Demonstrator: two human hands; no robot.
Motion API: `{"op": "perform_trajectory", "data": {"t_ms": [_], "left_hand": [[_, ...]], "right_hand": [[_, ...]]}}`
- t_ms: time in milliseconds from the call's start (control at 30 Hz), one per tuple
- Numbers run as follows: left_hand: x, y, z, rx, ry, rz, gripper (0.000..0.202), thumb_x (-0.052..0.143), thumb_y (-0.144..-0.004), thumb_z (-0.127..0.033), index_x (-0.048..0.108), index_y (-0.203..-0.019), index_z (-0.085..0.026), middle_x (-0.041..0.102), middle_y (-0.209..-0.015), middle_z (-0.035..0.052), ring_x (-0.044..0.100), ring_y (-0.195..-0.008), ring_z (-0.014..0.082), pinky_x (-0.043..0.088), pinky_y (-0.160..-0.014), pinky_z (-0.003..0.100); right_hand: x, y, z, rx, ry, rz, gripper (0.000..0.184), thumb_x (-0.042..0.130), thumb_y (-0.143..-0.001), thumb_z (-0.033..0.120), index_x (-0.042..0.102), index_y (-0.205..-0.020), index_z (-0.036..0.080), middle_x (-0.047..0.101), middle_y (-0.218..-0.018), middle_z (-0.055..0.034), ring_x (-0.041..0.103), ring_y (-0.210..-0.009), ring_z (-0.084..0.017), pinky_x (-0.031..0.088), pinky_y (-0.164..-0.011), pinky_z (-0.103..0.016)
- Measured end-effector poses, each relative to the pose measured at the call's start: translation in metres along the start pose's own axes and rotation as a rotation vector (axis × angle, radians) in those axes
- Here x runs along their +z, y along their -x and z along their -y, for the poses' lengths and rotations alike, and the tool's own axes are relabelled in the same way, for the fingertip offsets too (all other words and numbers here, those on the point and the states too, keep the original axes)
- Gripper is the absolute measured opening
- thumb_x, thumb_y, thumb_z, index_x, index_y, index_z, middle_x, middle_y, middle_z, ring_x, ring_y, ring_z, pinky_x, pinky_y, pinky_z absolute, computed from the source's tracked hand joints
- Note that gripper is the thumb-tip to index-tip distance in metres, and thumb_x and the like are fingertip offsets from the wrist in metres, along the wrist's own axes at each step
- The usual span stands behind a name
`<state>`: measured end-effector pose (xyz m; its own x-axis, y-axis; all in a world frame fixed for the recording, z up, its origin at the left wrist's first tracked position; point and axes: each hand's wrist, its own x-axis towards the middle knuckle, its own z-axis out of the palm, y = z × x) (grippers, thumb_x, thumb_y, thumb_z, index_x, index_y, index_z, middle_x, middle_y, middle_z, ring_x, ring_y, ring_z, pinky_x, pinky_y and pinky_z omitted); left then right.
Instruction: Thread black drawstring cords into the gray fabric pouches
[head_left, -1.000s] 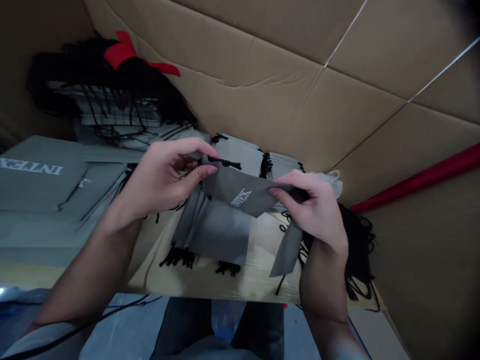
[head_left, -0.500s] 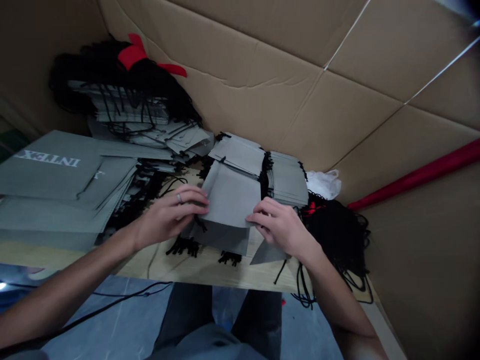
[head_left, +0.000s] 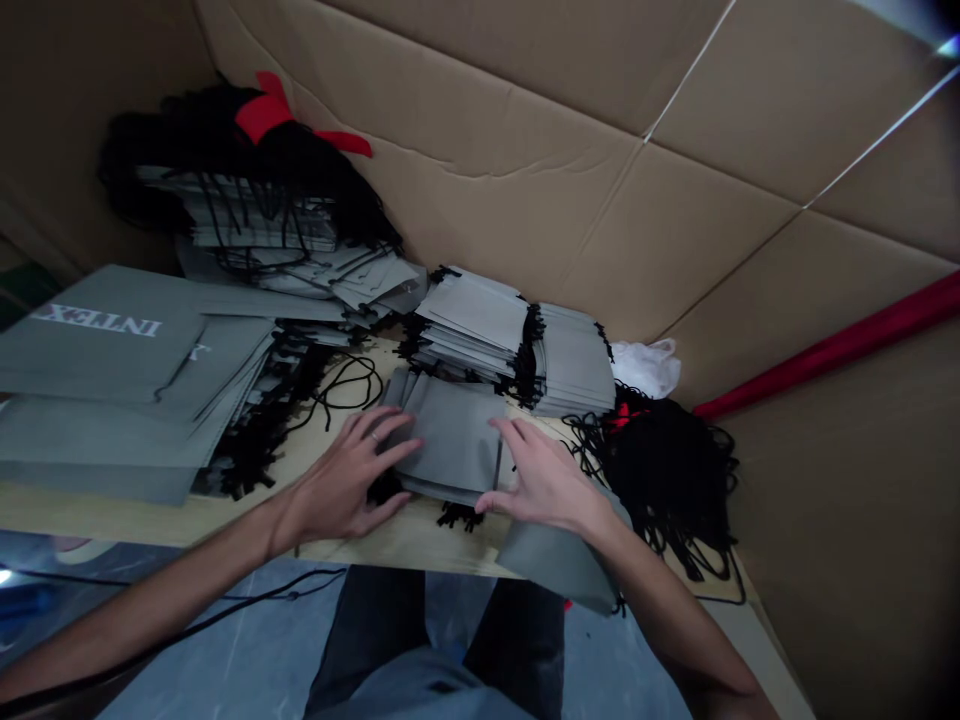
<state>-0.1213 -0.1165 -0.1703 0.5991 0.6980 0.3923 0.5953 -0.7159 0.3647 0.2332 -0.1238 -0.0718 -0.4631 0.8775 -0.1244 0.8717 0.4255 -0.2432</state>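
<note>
A small pile of grey drawstring pouches (head_left: 454, 440) lies flat on the wooden table (head_left: 390, 545) in front of me. My left hand (head_left: 352, 480) rests open on the pile's left edge, fingers spread, a ring on one finger. My right hand (head_left: 544, 480) lies open on the pile's right edge, fingers stretched flat. Neither hand grips anything. Under my right wrist another grey pouch (head_left: 562, 565) hangs over the table's front edge.
Two taller stacks of grey pouches (head_left: 517, 345) stand behind the pile. Large grey INTEX bags (head_left: 112, 370) lie at left, with more stacked pouches and black cords (head_left: 247, 210) behind. A tangle of black cords (head_left: 667, 460) sits at right. Cardboard walls (head_left: 600, 160) enclose the table.
The pouch that both hands held up a second ago has been laid on the pile. Both hands have let go and now lie flat on it.
</note>
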Motion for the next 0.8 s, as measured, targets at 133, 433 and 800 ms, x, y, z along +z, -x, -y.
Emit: {"op": "perform_trajectory", "data": {"t_ms": [133, 433, 800], "left_hand": [[0.013, 0.003, 0.003, -0.143, -0.026, -0.021, 0.109, 0.087, -0.096, -0.075, 0.048, -0.185, -0.028, 0.017, -0.201, 0.0255, 0.011, -0.184, 0.0667, 0.032, -0.141, 0.094], [0.025, 0.009, 0.005, -0.260, 0.071, 0.040, 0.110, 0.077, -0.105, -0.075, 0.031, -0.192, -0.027, 0.018, -0.202, 0.0222, 0.027, -0.186, 0.0536, 0.043, -0.147, 0.075], [0.015, -0.005, 0.017, -0.425, 0.257, -0.063, 0.100, 0.056, -0.111, -0.085, 0.039, -0.187, -0.022, 0.029, -0.200, 0.0191, 0.026, -0.188, 0.0449, 0.029, -0.154, 0.069]], "right_hand": [[0.016, 0.001, -0.001, 0.142, -0.103, 0.074, 0.164, 0.102, -0.078, 0.085, 0.009, -0.196, 0.018, 0.065, -0.164, -0.0344, 0.072, -0.147, -0.056, 0.058, -0.119, -0.064], [0.035, -0.020, 0.010, 0.151, -0.175, 0.091, 0.148, 0.095, -0.092, 0.058, 0.001, -0.194, 0.004, 0.046, -0.185, -0.0379, 0.048, -0.174, -0.054, 0.045, -0.140, -0.064], [0.025, -0.032, -0.003, 0.353, -0.258, 0.059, 0.129, 0.059, -0.111, 0.085, 0.006, -0.192, -0.001, 0.068, -0.166, -0.0395, 0.068, -0.157, -0.054, 0.054, -0.127, -0.063]]}}
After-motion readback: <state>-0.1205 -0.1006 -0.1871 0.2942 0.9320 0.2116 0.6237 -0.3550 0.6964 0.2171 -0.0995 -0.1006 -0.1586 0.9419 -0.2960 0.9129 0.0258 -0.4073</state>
